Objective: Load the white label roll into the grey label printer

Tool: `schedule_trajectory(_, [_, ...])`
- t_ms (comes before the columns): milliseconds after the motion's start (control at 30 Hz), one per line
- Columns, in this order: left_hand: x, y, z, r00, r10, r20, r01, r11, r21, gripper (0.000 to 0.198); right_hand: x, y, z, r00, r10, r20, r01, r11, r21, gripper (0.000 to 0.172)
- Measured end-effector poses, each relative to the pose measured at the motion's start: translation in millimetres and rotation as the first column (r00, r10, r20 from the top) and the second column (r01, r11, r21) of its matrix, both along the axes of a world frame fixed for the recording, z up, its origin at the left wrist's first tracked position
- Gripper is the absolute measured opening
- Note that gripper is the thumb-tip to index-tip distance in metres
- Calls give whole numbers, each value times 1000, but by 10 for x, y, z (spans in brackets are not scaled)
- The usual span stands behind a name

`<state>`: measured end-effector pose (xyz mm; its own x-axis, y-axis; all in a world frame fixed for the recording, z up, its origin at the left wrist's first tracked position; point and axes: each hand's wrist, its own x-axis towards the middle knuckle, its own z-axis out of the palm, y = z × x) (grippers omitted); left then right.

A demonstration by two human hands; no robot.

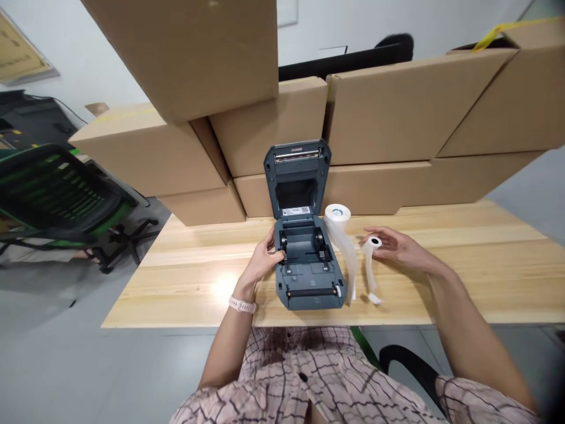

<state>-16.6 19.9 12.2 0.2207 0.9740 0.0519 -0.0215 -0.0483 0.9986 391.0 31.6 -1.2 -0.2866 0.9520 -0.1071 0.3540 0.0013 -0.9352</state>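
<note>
A dark grey label printer (309, 274) stands on the wooden table with its lid (296, 171) raised, showing roll holders inside and nothing loaded between them. My left hand (263, 259) grips the printer's left side, thumb over the edge beside the left roll holder. My right hand (399, 250) is closed around a small white paper roll (368, 249) with a dark core, its fingers partly hidden behind it. A loose strip trails from that roll toward me. Between printer and small roll stands a larger white label roll (338, 213), its strip unwound toward the table's front edge.
Stacked cardboard boxes (384, 118) line the table's back edge, and another box (189, 53) sits higher at the left. The wooden table (189, 282) ends just in front of me. A green and black office chair (57, 194) stands on the floor at left.
</note>
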Motion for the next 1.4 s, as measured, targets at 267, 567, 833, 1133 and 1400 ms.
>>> schedule_trajectory(267, [-20, 4, 10, 999, 10, -49, -11, 1000, -20, 102, 29, 623, 363, 981, 191, 36, -194, 976, 102, 96])
schedule_trajectory(567, [-29, 31, -60, 999, 4, -38, -4, 1000, 19, 97, -692, 1193, 266, 940, 341, -26, -342, 939, -23, 75])
schedule_trajectory(833, [-37, 46, -48, 998, -56, -12, 56, 998, 42, 94, -834, 674, 1096, 868, 484, 112, -496, 854, 157, 85])
schedule_trajectory(1133, [-68, 79, -117, 996, -74, 43, 72, 996, 45, 92, -1710, 658, 1122, 499, 477, 724, -749, 657, 83, 62])
schedule_trajectory(1400, [-58, 89, -148, 996, -84, 19, 81, 990, 112, 88, -1566, 842, 904, 475, 492, 729, -743, 669, 33, 72])
